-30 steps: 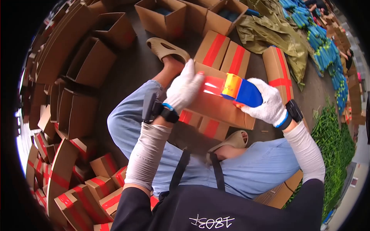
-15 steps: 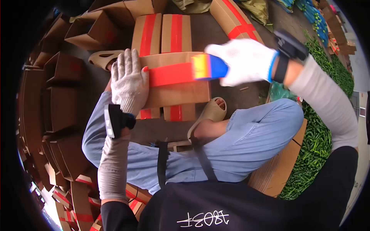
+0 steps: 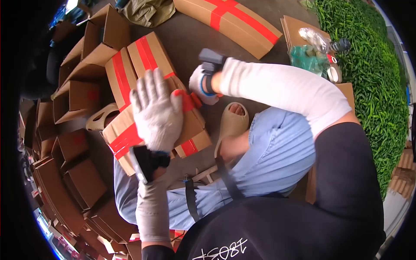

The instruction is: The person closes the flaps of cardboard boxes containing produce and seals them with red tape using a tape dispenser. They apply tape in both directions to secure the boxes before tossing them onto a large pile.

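My left hand (image 3: 157, 112), in a grey-white glove, lies flat on a cardboard box (image 3: 190, 125), its fingers stretched out. A small red patch shows at its thumb tip. Red tape (image 3: 126, 139) crosses the box's left part, and more red tape (image 3: 187, 102) runs from beside the thumb to the right end. There my right hand (image 3: 202, 86), in a white glove with a blue cuff, is bent round the tape dispenser, which is mostly hidden; only a red part shows below the fingers. Two taped boxes (image 3: 147, 52) lie beneath and behind.
Open empty cartons (image 3: 78, 102) crowd the left side. A taped box (image 3: 229, 24) lies on the floor ahead. Green peppers (image 3: 359, 86) are heaped at the right, beside a green plastic bag (image 3: 308, 60). My sandalled foot (image 3: 234, 119) is right of the box.
The view has turned, so the boxes appear slanted. My right hand has moved down to the box's right end, and the blue-and-yellow dispenser has gone out of sight. My left hand stays pressed on the box.
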Tool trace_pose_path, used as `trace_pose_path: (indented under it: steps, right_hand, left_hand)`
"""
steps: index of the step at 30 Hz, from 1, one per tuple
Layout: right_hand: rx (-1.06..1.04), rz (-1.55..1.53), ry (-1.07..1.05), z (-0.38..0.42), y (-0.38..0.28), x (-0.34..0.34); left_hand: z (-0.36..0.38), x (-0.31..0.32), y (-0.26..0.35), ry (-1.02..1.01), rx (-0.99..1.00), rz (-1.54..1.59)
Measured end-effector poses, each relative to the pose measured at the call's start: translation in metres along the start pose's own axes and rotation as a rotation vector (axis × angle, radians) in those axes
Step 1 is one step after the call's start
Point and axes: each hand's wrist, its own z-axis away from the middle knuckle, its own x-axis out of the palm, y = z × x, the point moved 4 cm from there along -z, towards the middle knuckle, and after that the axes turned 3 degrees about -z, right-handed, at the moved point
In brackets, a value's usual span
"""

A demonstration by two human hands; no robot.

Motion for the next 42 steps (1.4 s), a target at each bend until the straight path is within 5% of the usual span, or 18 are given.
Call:
trace_pose_path:
  steps: [4, 6, 10, 12, 14, 16, 18, 20, 21, 22, 26, 28, 31, 34, 38, 41, 42]
  right_hand:
    - [0.048, -0.254, -0.222, -0.071, 0.035, 0.045]
    - [-0.034, -0.009, -0.293, -0.037, -0.001, 0.046]
    - [0.214, 0.131, -0.238, 0.009, -0.013, 0.102]
    - [0.302, -0.665, 0.143, 0.078, -0.010, 0.064]
    - [0.356, -1.055, 0.438, 0.127, -0.024, 0.048]
    - [0.093, -1.929, 0.884, 0.143, -0.055, 0.067]
    - [-0.044, -2.417, 0.992, 0.144, -0.085, 0.079]
    - [-0.040, -2.383, 1.253, 0.129, -0.105, 0.072]
    - [0.046, -2.080, 1.479, 0.125, -0.099, 0.070]
    - [0.086, -1.976, 1.441, 0.133, -0.090, 0.063]
    - [0.274, -1.152, 1.527, 0.185, -0.099, 0.006]
    - [0.193, -0.852, 1.594, 0.201, -0.121, -0.008]
    - [0.132, -0.875, 1.542, 0.208, -0.146, -0.013]
    - [0.170, -0.820, 1.534, 0.203, -0.157, -0.009]
    - [0.199, -0.774, 1.477, 0.197, -0.162, 0.001]
    - [0.283, -0.820, 1.279, 0.199, -0.160, -0.004]
    - [0.318, -0.867, 1.203, 0.202, -0.160, 0.002]
  left_hand:
    - [-0.029, -0.005, 0.014, -0.009, 0.061, 0.185]
    - [-0.018, -0.018, -0.012, -0.044, 0.155, 0.334]
    - [0.034, 0.000, -0.144, -0.060, -0.099, 0.186]
    - [0.066, 0.006, -0.183, 0.055, -0.159, 0.476]
    - [0.079, 0.006, -0.196, -0.079, -0.307, 0.697]
    - [0.093, 0.022, -0.199, 0.028, -0.527, 0.803]
    - [0.102, 0.011, -0.183, 0.095, -0.681, 0.871]
    - [0.133, 0.012, -0.148, 0.267, -0.838, 0.977]
    - [0.146, 0.015, -0.126, 0.374, -0.882, 1.010]
    - [0.159, 0.014, -0.109, 0.478, -0.923, 1.039]
    - [0.163, -0.032, -0.101, 0.269, -0.741, 0.784]
    - [0.160, -0.078, -0.081, 0.481, -0.714, 1.120]
    - [0.138, -0.088, -0.035, 0.144, -0.442, 1.577]
    - [0.129, -0.116, 0.006, 0.045, -0.713, 2.391]
    - [0.126, -0.079, 0.004, -0.119, -0.755, 2.236]
    - [0.107, -0.072, -0.049, 0.174, -0.766, 1.880]
    - [0.096, -0.063, -0.090, 0.337, -0.630, 1.692]
